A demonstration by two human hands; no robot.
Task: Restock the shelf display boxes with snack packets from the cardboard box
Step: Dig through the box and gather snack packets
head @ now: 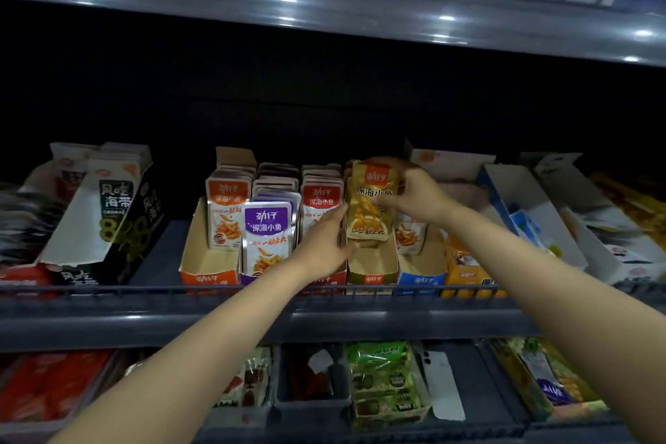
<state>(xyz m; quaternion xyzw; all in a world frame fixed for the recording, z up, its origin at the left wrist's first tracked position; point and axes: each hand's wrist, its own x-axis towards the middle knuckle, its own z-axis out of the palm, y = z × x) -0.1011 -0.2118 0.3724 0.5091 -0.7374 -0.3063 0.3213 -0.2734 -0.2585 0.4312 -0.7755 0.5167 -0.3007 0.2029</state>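
The right hand (420, 196) pinches the top right edge of a shiny gold snack packet (369, 205), just right of the middle of the frame. The left hand (324, 241) holds the packet's lower left edge, with its fingers curled on it. The packet stands upright in a gold cardboard display box (373, 268) on the dark metal shelf (252, 314). Further left stand a purple snack packet (266, 227) and an orange cardboard display box (209, 272). A blue cardboard display box (420, 279) sits just to the right.
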